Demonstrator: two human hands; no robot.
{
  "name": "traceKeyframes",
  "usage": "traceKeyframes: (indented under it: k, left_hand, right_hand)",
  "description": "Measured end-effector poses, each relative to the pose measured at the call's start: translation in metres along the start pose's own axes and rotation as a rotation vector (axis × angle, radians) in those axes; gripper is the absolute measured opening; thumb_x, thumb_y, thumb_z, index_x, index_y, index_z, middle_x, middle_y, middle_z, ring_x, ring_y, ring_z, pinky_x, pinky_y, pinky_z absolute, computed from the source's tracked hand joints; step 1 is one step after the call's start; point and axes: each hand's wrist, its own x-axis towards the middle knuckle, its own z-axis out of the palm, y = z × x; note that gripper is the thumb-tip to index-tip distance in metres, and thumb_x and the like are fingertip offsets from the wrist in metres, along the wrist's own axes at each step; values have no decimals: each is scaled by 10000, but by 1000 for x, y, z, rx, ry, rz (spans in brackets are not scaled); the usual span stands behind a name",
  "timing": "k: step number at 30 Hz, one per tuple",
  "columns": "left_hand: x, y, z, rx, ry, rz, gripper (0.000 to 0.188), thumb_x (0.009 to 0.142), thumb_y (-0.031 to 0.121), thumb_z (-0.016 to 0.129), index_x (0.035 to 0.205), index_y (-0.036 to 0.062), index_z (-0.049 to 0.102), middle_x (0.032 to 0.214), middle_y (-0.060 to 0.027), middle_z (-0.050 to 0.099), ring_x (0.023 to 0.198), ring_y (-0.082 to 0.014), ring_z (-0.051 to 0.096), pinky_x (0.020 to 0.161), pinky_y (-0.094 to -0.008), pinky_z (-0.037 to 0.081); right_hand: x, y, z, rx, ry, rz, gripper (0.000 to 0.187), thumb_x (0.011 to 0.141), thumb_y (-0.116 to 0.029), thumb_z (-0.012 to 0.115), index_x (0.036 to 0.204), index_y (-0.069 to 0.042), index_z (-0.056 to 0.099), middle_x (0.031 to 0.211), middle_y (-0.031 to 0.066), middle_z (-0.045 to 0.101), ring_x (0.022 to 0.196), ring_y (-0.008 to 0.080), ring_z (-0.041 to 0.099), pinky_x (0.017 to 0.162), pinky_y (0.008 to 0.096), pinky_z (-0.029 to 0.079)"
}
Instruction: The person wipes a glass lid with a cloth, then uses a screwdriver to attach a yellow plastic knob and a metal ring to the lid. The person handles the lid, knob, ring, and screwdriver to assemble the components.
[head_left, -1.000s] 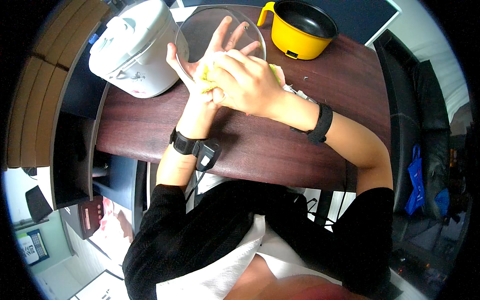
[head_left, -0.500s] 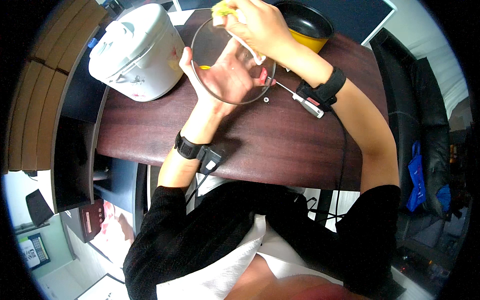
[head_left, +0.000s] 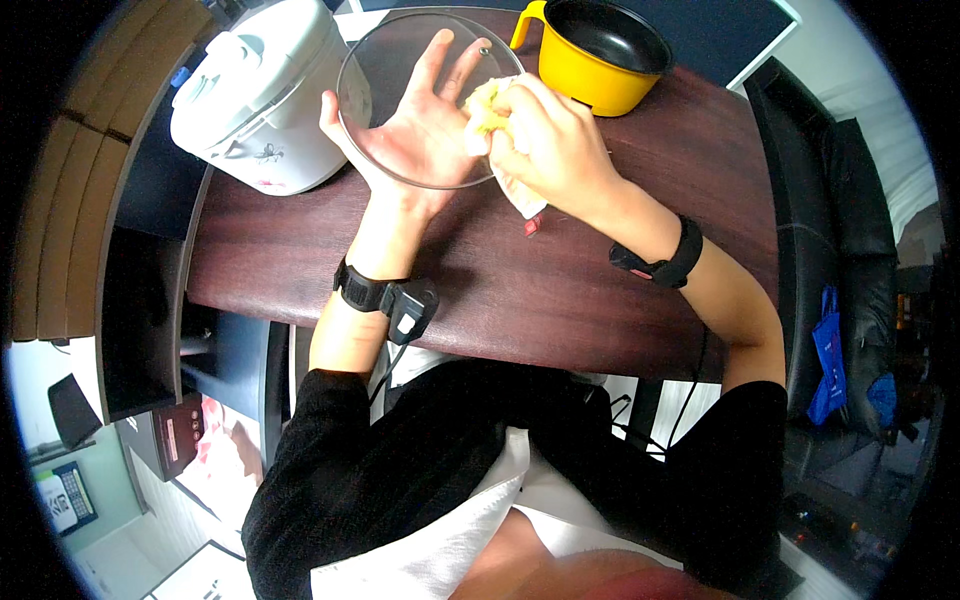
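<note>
Your left hand (head_left: 418, 145) lies beneath the glass lid (head_left: 388, 75), over the table (head_left: 480, 300); the cloth (head_left: 483, 122) in your right hand (head_left: 560, 145) overlaps the lid's right rim. On the table, the rice cooker (head_left: 275, 105) stands to your left, the pot (head_left: 597, 72) far right, its handle toward the lid. The sofa (head_left: 858, 230) is beyond the table's right edge.

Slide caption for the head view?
Left hand beneath a clear round lid, right hand holding a cloth over its edge.
</note>
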Motion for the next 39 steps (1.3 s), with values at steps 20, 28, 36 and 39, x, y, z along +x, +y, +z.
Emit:
traceKeyframes:
  k: [20, 28, 36, 39]
  left_hand:
    - [5, -7, 13, 236, 213, 26, 1183, 617, 862, 453, 1484, 88, 232, 1502, -210, 234, 1277, -487, 349, 982, -661, 326]
    - [6, -16, 9, 108, 119, -73, 1167, 639, 878, 400, 1495, 106, 222, 1527, -210, 208, 1324, -474, 293, 975, -744, 210]
    - [3, -32, 18, 299, 307, -147, 1152, 658, 879, 353, 1480, 78, 242, 1487, -169, 298, 1309, -417, 342, 965, -728, 229]
    - [3, -34, 24, 393, 397, -113, 1114, 672, 867, 356, 1454, 76, 282, 1482, -142, 324, 1331, -359, 336, 1006, -678, 245]
  right_hand:
    - [-3, 21, -17, -192, -52, -195, 257, 781, -187, 640, 973, -30, 574, 966, 110, 582, 824, 279, 625, 718, 372, 540]
    - [24, 65, -24, -180, -50, -12, 242, 877, -168, 590, 1082, -45, 551, 999, 152, 572, 897, 357, 604, 768, 420, 494]
    - [59, 40, -27, 60, -62, -88, 106, 848, -97, 524, 947, -70, 555, 899, 108, 538, 828, 267, 587, 734, 364, 480]
    - [52, 33, -8, -77, -18, -216, 233, 869, -169, 597, 1066, -48, 566, 1019, 130, 575, 927, 332, 607, 791, 403, 502]
